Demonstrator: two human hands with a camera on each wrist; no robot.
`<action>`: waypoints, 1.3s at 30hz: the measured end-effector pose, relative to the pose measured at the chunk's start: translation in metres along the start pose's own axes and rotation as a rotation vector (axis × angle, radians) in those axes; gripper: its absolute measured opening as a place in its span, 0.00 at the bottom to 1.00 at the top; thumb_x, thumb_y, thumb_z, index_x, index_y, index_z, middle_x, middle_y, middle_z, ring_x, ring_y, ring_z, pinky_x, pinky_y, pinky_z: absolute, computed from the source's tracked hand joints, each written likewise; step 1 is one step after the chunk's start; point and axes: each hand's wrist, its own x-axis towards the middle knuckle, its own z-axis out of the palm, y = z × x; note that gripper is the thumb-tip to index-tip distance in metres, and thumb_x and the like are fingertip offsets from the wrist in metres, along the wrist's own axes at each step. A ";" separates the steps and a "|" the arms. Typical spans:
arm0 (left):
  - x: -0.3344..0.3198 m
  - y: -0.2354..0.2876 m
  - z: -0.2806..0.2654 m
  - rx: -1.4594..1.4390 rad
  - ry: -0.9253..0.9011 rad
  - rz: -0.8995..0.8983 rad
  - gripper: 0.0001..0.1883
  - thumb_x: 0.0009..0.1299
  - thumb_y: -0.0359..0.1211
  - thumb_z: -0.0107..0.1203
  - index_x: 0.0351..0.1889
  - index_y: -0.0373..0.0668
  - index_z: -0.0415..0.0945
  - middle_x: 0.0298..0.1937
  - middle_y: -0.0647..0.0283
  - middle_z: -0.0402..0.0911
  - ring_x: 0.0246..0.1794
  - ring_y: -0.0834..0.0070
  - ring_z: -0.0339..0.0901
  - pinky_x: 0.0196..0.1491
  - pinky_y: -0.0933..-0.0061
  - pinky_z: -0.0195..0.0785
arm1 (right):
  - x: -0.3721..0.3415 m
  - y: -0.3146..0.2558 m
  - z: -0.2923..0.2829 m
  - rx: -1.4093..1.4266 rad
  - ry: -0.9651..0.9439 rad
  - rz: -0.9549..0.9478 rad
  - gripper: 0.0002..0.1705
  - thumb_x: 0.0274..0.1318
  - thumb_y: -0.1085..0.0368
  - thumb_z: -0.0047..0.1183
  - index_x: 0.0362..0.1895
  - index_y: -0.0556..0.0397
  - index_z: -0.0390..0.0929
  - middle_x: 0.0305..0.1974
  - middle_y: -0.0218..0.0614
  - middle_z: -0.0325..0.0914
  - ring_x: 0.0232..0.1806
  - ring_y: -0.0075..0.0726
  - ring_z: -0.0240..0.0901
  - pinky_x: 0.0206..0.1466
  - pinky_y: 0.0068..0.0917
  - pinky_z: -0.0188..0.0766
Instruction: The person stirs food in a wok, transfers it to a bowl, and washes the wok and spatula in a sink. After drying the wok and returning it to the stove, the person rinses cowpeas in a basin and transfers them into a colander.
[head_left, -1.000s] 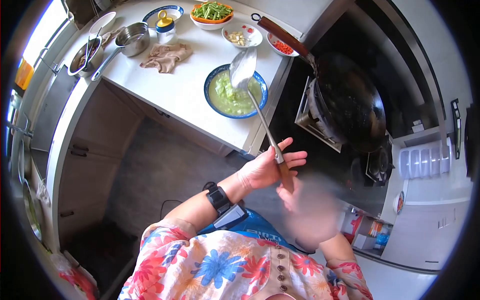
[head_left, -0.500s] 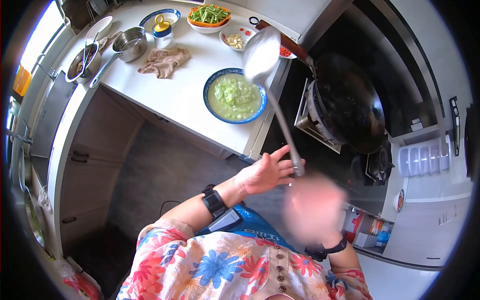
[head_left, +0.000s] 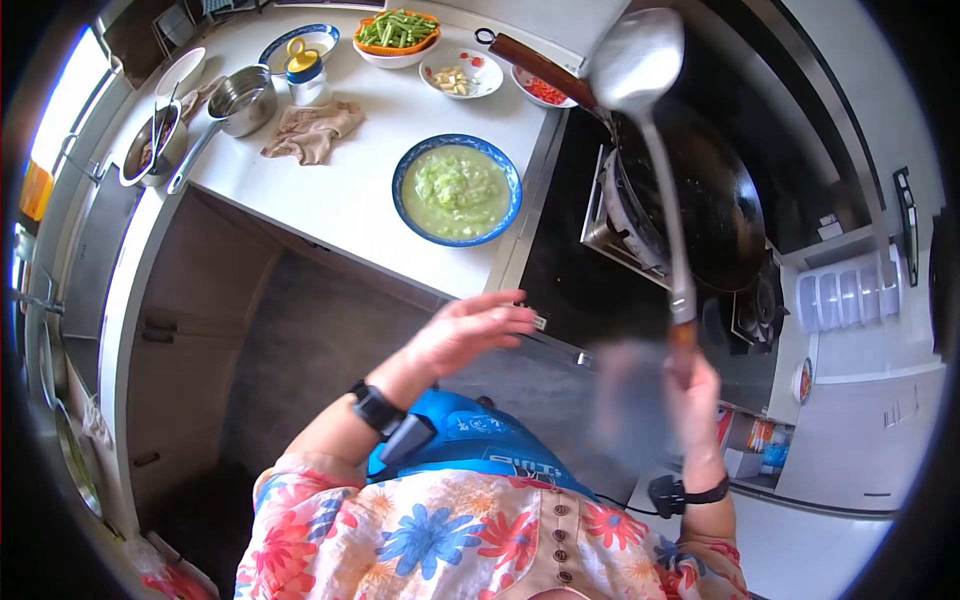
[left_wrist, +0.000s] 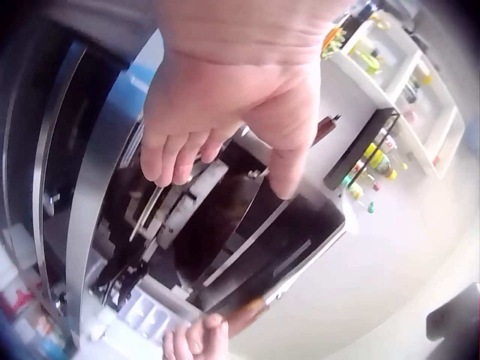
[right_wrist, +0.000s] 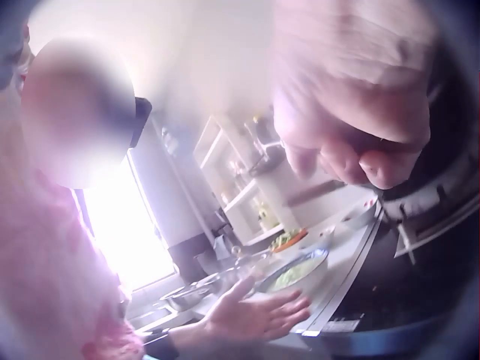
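Note:
My right hand (head_left: 692, 400) grips the wooden handle end of a wok spatula (head_left: 640, 62). Its broad metal head is raised and overlaps the left edge of the black wok (head_left: 725, 215) in the head view. My left hand (head_left: 468, 335) holds nothing and has its fingers stretched out, in front of the counter corner. Beyond it, a blue-rimmed bowl (head_left: 402, 212) contains pale green chopped vegetable in liquid. In the left wrist view the left palm (left_wrist: 232, 97) faces the camera, fingers extended. Curled fingers of the right hand (right_wrist: 352, 161) show in the right wrist view.
On the white counter (head_left: 350, 215) stand a bowl with red pieces (head_left: 546, 90), a bowl with pale pieces (head_left: 455, 80), an orange basket of green beans (head_left: 398, 32), a yellow-lidded jar (head_left: 306, 75), a saucepan (head_left: 243, 103) and a brown cloth (head_left: 312, 133).
The spatula has swung right, from over the blue-rimmed bowl to over the wok's edge. My right hand has moved right with it, while my left hand has drawn away leftward from the handle.

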 end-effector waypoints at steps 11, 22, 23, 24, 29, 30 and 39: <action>-0.045 0.086 -0.071 0.252 0.615 0.328 0.17 0.65 0.28 0.50 0.52 0.33 0.65 0.41 0.54 0.77 0.36 0.69 0.78 0.35 0.77 0.72 | 0.064 0.017 -0.081 -0.378 0.379 -0.138 0.18 0.49 0.71 0.52 0.47 0.55 0.70 0.28 0.29 0.73 0.25 0.20 0.67 0.33 0.19 0.67; -0.017 0.124 -0.111 0.463 0.680 0.380 0.19 0.65 0.32 0.51 0.53 0.35 0.66 0.38 0.61 0.76 0.31 0.76 0.77 0.32 0.80 0.70 | 0.077 0.013 -0.064 -0.835 0.424 -0.064 0.22 0.44 0.69 0.54 0.48 0.42 0.69 0.32 0.46 0.76 0.36 0.52 0.73 0.39 0.38 0.70; -0.014 0.129 -0.112 0.513 0.689 0.361 0.20 0.65 0.32 0.51 0.53 0.34 0.66 0.37 0.61 0.76 0.30 0.76 0.76 0.31 0.80 0.70 | 0.076 0.014 -0.062 -0.818 0.429 -0.070 0.22 0.44 0.69 0.53 0.48 0.42 0.70 0.31 0.46 0.76 0.36 0.52 0.73 0.38 0.38 0.70; -0.012 0.133 -0.113 0.562 0.706 0.340 0.20 0.64 0.32 0.50 0.54 0.34 0.65 0.37 0.61 0.76 0.30 0.76 0.76 0.31 0.80 0.69 | 0.077 0.021 -0.063 -0.773 0.439 -0.084 0.21 0.45 0.68 0.52 0.48 0.41 0.70 0.29 0.45 0.76 0.34 0.51 0.74 0.38 0.37 0.70; 0.005 0.149 -0.123 0.599 0.710 0.306 0.18 0.64 0.31 0.50 0.51 0.33 0.68 0.31 0.62 0.75 0.24 0.77 0.74 0.26 0.81 0.68 | 0.065 -0.007 -0.051 -0.771 0.498 -0.260 0.15 0.48 0.72 0.51 0.44 0.53 0.73 0.35 0.38 0.75 0.35 0.36 0.73 0.37 0.26 0.70; 0.009 0.151 -0.125 0.599 0.701 0.290 0.17 0.64 0.31 0.50 0.50 0.33 0.69 0.31 0.62 0.75 0.23 0.78 0.74 0.26 0.81 0.68 | 0.062 -0.011 -0.048 -0.745 0.544 -0.331 0.12 0.50 0.73 0.51 0.42 0.55 0.74 0.34 0.37 0.75 0.34 0.32 0.73 0.36 0.24 0.70; 0.042 0.164 -0.135 0.698 0.584 0.243 0.14 0.66 0.34 0.50 0.44 0.34 0.74 0.21 0.67 0.75 0.15 0.84 0.69 0.18 0.85 0.63 | 0.144 0.021 0.152 0.308 -0.125 0.207 0.11 0.57 0.64 0.48 0.32 0.59 0.77 0.18 0.32 0.74 0.15 0.19 0.69 0.15 0.15 0.62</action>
